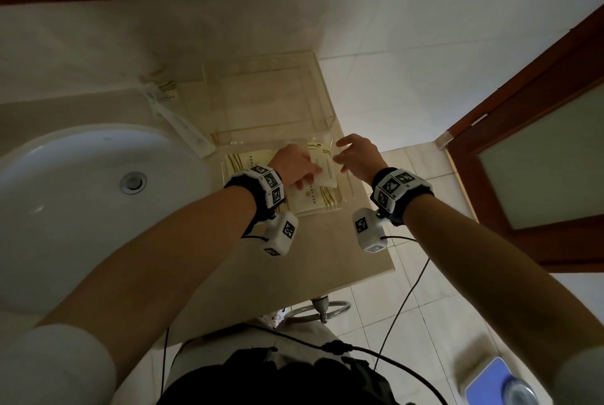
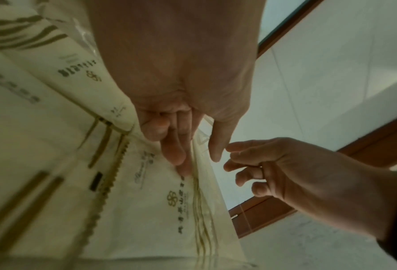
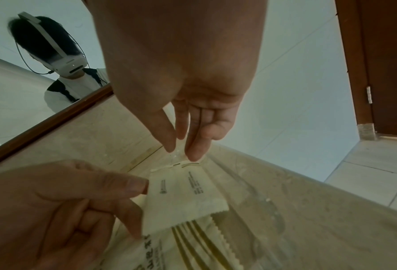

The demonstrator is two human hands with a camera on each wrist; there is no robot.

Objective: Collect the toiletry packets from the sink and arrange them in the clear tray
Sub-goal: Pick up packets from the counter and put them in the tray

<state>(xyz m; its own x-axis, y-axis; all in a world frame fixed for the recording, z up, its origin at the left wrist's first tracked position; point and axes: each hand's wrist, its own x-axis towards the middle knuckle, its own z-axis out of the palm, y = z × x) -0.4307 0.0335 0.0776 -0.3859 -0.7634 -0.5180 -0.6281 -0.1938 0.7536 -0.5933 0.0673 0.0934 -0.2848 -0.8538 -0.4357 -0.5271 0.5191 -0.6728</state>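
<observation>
Cream toiletry packets with gold stripes lie in a low clear tray [image 1: 350, 183] on the counter, one on its left side [image 1: 243, 161] and one at its near end [image 1: 313, 201]. My left hand [image 1: 309, 175] pinches a small white packet [image 1: 322, 163] between thumb and fingers just above them. The right wrist view shows that left hand [image 3: 144, 208] holding the small packet [image 3: 184, 197] by its side edge. My right hand [image 1: 341, 156] hovers at the packet's far end, fingers relaxed and holding nothing. In the right wrist view the right hand [image 3: 182, 151] has a gap between thumb and fingers.
A white sink [image 1: 81, 192] fills the left. A taller clear tray [image 1: 271, 94] stands behind the low one. More long packets [image 1: 183, 123] lie on the counter by the sink rim. The counter edge drops off at the right towards a brown door [image 1: 539, 159].
</observation>
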